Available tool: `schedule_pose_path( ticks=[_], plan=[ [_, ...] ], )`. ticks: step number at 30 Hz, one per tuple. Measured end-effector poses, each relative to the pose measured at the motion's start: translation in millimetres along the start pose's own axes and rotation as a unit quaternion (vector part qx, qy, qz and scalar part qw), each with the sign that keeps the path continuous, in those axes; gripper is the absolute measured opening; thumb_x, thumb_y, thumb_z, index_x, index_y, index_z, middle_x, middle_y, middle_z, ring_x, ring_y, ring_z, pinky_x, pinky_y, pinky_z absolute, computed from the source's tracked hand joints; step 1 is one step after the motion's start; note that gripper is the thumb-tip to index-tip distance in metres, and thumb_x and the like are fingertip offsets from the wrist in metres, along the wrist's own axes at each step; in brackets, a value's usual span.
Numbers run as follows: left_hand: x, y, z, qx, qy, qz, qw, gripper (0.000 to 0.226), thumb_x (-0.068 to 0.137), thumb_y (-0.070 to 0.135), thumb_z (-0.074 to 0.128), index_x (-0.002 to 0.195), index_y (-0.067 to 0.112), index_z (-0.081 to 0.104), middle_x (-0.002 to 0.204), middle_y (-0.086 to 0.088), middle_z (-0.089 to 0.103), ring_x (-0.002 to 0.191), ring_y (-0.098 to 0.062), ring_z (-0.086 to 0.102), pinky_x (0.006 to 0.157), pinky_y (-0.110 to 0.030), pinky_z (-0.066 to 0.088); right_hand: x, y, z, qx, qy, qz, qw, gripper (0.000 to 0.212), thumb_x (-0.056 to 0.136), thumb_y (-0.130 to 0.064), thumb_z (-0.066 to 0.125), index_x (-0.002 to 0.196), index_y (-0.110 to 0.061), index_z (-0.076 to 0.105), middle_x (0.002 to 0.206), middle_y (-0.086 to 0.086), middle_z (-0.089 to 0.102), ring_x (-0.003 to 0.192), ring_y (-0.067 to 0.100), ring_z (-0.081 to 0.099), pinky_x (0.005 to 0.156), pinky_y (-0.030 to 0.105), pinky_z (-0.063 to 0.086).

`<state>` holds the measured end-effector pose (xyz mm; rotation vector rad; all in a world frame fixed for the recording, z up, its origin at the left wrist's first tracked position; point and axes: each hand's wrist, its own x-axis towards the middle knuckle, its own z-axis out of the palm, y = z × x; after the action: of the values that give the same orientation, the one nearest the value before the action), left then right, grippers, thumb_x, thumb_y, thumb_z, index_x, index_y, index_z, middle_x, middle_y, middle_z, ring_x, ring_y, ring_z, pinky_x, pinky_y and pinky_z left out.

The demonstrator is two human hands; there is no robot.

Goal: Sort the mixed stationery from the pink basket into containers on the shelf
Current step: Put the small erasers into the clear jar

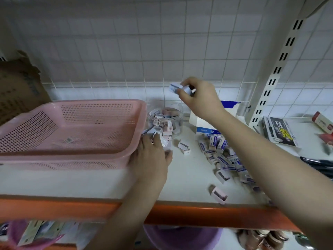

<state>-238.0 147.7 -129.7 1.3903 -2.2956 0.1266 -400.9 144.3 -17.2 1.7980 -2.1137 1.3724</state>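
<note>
The pink basket (75, 130) lies on the white shelf (189, 179) at the left, with one small item left inside. To its right stands a clear round jar (164, 118) part-filled with small boxed sharpeners. My right hand (198, 98) is raised above and just right of the jar, pinching a few small white-and-blue boxes (175, 87). My left hand (153, 156) rests at the basket's right rim, its fingers curled over several small boxes in front of the jar.
A heap of boxed erasers (221, 154) lies right of centre beside a white and blue carton (203, 123). Loose sharpener boxes (219, 194) sit near the orange shelf edge. A pen pack (279, 130) and black pens are at the right, a cardboard box (18, 91) at the left.
</note>
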Motion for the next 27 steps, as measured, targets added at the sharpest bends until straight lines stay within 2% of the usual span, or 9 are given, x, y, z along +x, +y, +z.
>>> schedule_pose_path(
  ticks=[4, 8, 10, 14, 18, 20, 23, 25, 27],
  plan=[
    [3.3, -3.8, 8.7, 0.027, -0.060, -0.053, 0.996, 0.078, 0.061, 0.056, 0.070, 0.114, 0.000, 0.062, 0.099, -0.023, 0.065, 0.087, -0.032, 0.066, 0.072, -0.031, 0.053, 31.2, -2.6, 38.3, 0.009, -0.021, -0.004, 1.000, 0.025, 0.093, -0.026, 0.054, 0.107, -0.006, 0.061, 0.084, 0.006, 0.060, 0.068, 0.017, 0.049, 0.052, 0.026, 0.028],
    [1.1, -0.3, 6.2, 0.040, -0.072, -0.039, 0.996, 0.073, 0.090, 0.055, 0.040, 0.145, 0.008, 0.030, 0.138, -0.015, 0.047, 0.132, -0.028, 0.036, 0.107, -0.032, 0.028, 35.1, 7.6, 66.5, -0.013, -0.077, 0.006, 0.997, 0.030, 0.094, -0.027, 0.053, 0.112, -0.004, 0.059, 0.103, 0.016, 0.065, 0.089, 0.027, 0.058, 0.067, 0.026, 0.037],
    [-4.1, -4.2, 3.0, 0.044, -0.059, -0.027, 0.997, 0.066, 0.088, 0.047, 0.048, 0.141, 0.009, 0.038, 0.130, -0.012, 0.055, 0.128, -0.028, 0.041, 0.104, -0.034, 0.033, 31.7, 15.4, 71.1, -0.049, -0.124, 0.005, 0.991, 0.030, 0.095, -0.027, 0.053, 0.115, -0.005, 0.058, 0.106, 0.015, 0.064, 0.092, 0.025, 0.056, 0.069, 0.024, 0.036],
    [-11.8, -11.3, 5.0, -0.057, -0.009, 0.031, 0.998, 0.037, 0.065, 0.023, 0.073, 0.099, 0.011, 0.068, 0.090, -0.007, 0.065, 0.091, -0.030, 0.061, 0.080, -0.039, 0.053, 25.8, 24.5, 67.8, -0.073, -0.168, 0.002, 0.983, 0.027, 0.094, -0.019, 0.051, 0.116, -0.007, 0.058, 0.107, 0.012, 0.063, 0.087, 0.020, 0.052, 0.067, 0.022, 0.033],
    [-14.1, -13.4, 1.1, -0.151, 0.026, 0.045, 0.987, 0.032, 0.070, 0.028, 0.055, 0.097, 0.015, 0.067, 0.102, -0.005, 0.060, 0.101, -0.030, 0.058, 0.085, -0.044, 0.051, 24.6, 19.2, 56.3, -0.084, -0.181, -0.014, 0.980, 0.027, 0.094, -0.019, 0.051, 0.117, -0.009, 0.059, 0.113, 0.009, 0.062, 0.103, 0.024, 0.057, 0.082, 0.029, 0.044],
    [-18.1, -11.0, -2.3, -0.122, -0.028, 0.031, 0.992, 0.049, 0.075, 0.045, 0.042, 0.109, 0.018, 0.063, 0.118, -0.006, 0.054, 0.117, -0.031, 0.050, 0.097, -0.044, 0.044, 22.9, 15.9, 45.8, -0.092, -0.176, -0.030, 0.980, 0.027, 0.094, -0.020, 0.051, 0.118, -0.010, 0.060, 0.117, 0.008, 0.062, 0.109, 0.022, 0.056, 0.088, 0.029, 0.042],
    [-21.2, -7.4, -6.5, -0.041, -0.101, -0.007, 0.994, 0.057, 0.087, 0.053, 0.045, 0.135, 0.023, 0.041, 0.149, -0.002, 0.024, 0.138, -0.026, 0.023, 0.111, -0.035, 0.023, 12.0, 10.6, 23.8, -0.107, -0.191, -0.045, 0.975, 0.024, 0.095, -0.022, 0.052, 0.114, -0.012, 0.062, 0.113, 0.005, 0.063, 0.105, 0.019, 0.058, 0.086, 0.026, 0.044],
    [-23.1, -3.7, -10.5, -0.022, -0.078, 0.000, 0.997, 0.053, 0.088, 0.047, 0.056, 0.132, 0.019, 0.046, 0.145, -0.007, 0.031, 0.132, -0.026, 0.034, 0.106, -0.031, 0.030, -1.4, 7.1, 8.5, -0.121, -0.221, -0.039, 0.967, 0.021, 0.094, -0.025, 0.052, 0.110, -0.016, 0.063, 0.107, 0.002, 0.064, 0.097, 0.018, 0.061, 0.086, 0.031, 0.050],
    [-22.8, -1.3, -7.2, -0.030, -0.034, 0.018, 0.999, 0.045, 0.069, 0.033, 0.081, 0.105, 0.012, 0.066, 0.115, -0.013, 0.056, 0.100, -0.029, 0.059, 0.083, -0.032, 0.051, -18.0, 3.0, -5.8, -0.140, -0.258, -0.025, 0.956, 0.021, 0.093, -0.029, 0.053, 0.111, -0.021, 0.063, 0.106, -0.001, 0.064, 0.091, 0.018, 0.062, 0.084, 0.037, 0.052]
  ],
)
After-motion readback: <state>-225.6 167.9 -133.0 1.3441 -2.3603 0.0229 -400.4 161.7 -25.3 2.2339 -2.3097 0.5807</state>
